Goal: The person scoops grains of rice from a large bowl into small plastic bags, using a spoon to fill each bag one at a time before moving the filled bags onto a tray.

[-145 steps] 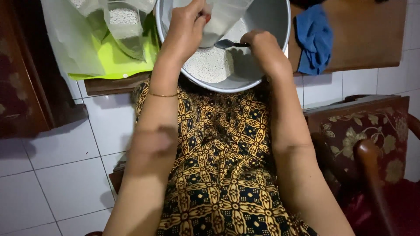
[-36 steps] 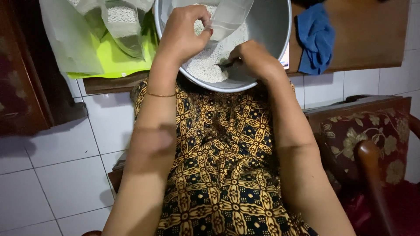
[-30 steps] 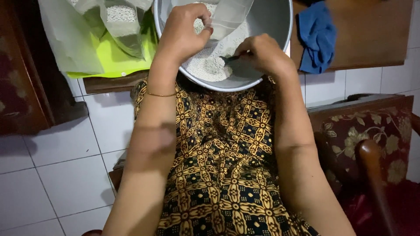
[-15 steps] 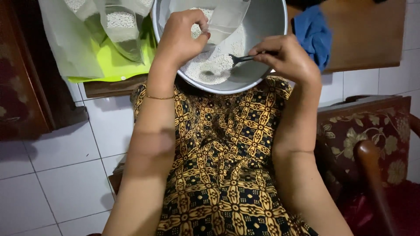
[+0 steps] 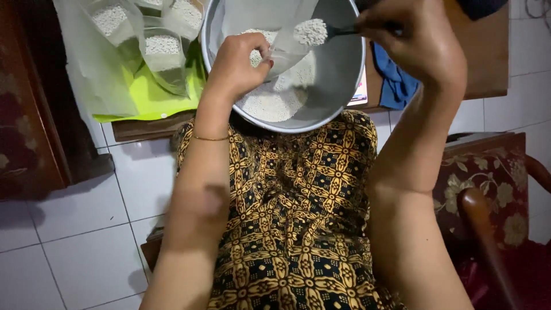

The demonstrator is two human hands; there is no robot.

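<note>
Holding a clear bag [image 5: 284,43] open over the bowl [image 5: 344,86], your left hand [image 5: 238,63] pinches its edge; your right hand [image 5: 416,40] grips a heaped spoon [image 5: 321,31].

A metal bowl [image 5: 338,86] rests on my lap with loose grain [image 5: 270,100] in it. Over the bowl my left hand [image 5: 238,63] pinches a clear bag [image 5: 281,34]; my right hand [image 5: 413,40] holds a loaded spoon [image 5: 313,31] just beside the bag's mouth. 3 filled bags [image 5: 160,49] lie left of the bowl, a cloth [image 5: 393,86] right of it.
</note>
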